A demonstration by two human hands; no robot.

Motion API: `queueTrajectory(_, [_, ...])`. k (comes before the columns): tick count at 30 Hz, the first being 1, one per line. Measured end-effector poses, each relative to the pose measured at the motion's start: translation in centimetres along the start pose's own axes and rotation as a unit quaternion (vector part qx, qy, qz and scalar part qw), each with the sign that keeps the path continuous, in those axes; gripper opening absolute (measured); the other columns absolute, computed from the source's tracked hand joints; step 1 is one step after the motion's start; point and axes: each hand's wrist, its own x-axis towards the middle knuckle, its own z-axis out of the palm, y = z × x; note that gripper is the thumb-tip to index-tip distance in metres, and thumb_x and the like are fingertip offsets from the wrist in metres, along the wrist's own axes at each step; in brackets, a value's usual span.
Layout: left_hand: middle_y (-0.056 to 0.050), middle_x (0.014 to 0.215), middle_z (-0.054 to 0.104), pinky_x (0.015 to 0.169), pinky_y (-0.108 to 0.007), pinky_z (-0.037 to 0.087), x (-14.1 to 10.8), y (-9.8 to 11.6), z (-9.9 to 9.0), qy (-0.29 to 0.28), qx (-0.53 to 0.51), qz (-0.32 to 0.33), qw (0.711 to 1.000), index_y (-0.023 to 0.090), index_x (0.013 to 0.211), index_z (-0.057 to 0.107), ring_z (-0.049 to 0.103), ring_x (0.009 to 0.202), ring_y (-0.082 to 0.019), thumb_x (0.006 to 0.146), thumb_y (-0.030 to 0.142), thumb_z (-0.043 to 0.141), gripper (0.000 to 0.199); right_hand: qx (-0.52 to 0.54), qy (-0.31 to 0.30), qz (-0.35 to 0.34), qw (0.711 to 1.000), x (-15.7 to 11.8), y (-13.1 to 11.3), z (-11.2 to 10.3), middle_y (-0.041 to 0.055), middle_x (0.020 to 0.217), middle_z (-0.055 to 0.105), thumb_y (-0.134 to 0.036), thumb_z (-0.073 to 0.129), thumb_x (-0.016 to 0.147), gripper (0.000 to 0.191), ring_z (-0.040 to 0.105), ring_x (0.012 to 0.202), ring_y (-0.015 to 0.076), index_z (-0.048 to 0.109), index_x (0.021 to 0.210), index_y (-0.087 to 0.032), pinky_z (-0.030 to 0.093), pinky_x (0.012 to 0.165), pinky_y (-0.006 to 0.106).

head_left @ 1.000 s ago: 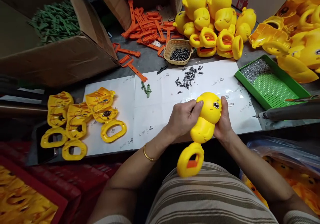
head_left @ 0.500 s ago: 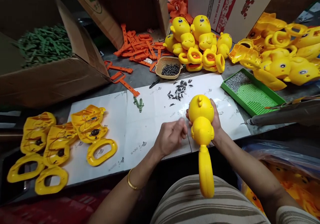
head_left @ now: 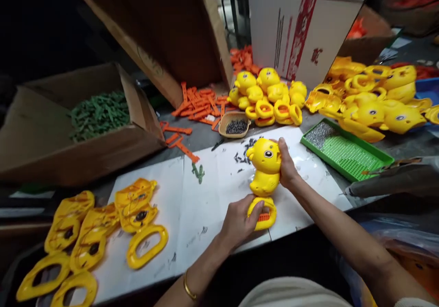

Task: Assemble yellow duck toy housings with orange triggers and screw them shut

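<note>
A yellow duck toy (head_left: 265, 179) is held over the white sheet (head_left: 212, 202), its printed eye facing up and its ring handle towards me. My left hand (head_left: 240, 220) grips that handle, thumb across its rim, and an orange piece shows inside the ring. Round the right side of the toy's head my right hand (head_left: 287, 163) is closed; most of its fingers are hidden behind. Just beyond the toy lie several small black springs (head_left: 242, 157). Green plastic pieces (head_left: 198, 173) rest on the sheet to the left.
Open yellow shell halves (head_left: 137, 206) lie at the left. Behind are a green-filled carton (head_left: 144, 133), orange levers (head_left: 202, 103), a small basket (head_left: 222, 126) and a pile of duck toys (head_left: 270, 90). A green tray (head_left: 360, 156) holding small metal parts and yellow shells (head_left: 370, 110) are to the right.
The duck toy has turned from its back to its side, eye now showing. My left hand, free before, has taken hold of the handle. The camera view has tilted upward.
</note>
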Motion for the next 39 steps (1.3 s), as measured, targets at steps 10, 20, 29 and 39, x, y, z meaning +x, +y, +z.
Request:
queueTrajectory(10, [-0.002, 0.066, 0.064, 0.061, -0.025, 0.037, 20.0, 1.0, -8.8, 0.182, 0.216, 0.047, 0.958, 0.016, 0.075, 0.068, 0.056, 0.065, -0.015, 0.092, 0.048, 0.046, 0.043, -0.089, 0.060, -0.099, 0.989, 2.6, 0.3, -2.1, 0.0072, 0.112, 0.063, -0.050, 0.064, 0.083, 0.047, 0.063, 0.099, 0.0200, 0.057, 0.121, -0.023, 0.053, 0.077, 0.031])
queueTrajectory(20, [-0.022, 0.102, 0.073, 0.085, -0.034, 0.047, 38.6, 8.7, -2.8, 0.098, 0.290, 0.034, 0.951, 0.008, 0.096, 0.073, 0.067, 0.100, -0.032, 0.089, 0.039, 0.054, 0.038, -0.310, 0.093, -0.264, 0.909, 1.7, 0.1, -4.7, 0.0086, 0.109, 0.066, -0.030, 0.052, 0.093, 0.023, 0.062, 0.104, 0.0226, 0.065, 0.111, -0.024, 0.051, 0.089, 0.039])
queueTrajectory(29, [-0.025, 0.119, 0.068, 0.092, -0.041, 0.048, 40.3, 8.8, -1.4, 0.073, 0.357, -0.011, 0.931, 0.008, 0.115, 0.067, 0.063, 0.113, -0.037, 0.088, 0.042, 0.052, 0.045, -0.514, 0.216, -0.297, 0.775, 9.0, -2.7, -7.5, 0.0180, 0.139, 0.052, -0.024, 0.051, 0.088, 0.034, 0.037, 0.139, 0.0363, 0.069, 0.116, -0.016, 0.028, 0.115, 0.056])
queueTrajectory(39, [-0.020, 0.120, 0.069, 0.093, -0.042, 0.049, 39.6, 9.2, -2.4, 0.100, 0.408, -0.031, 0.907, 0.014, 0.114, 0.068, 0.063, 0.115, -0.037, 0.088, 0.047, 0.053, 0.044, -0.531, 0.199, -0.226, 0.792, 14.1, -2.9, -7.5, 0.0122, 0.141, 0.057, -0.014, 0.063, 0.080, 0.017, 0.040, 0.138, 0.0352, 0.075, 0.091, -0.020, 0.018, 0.115, 0.064])
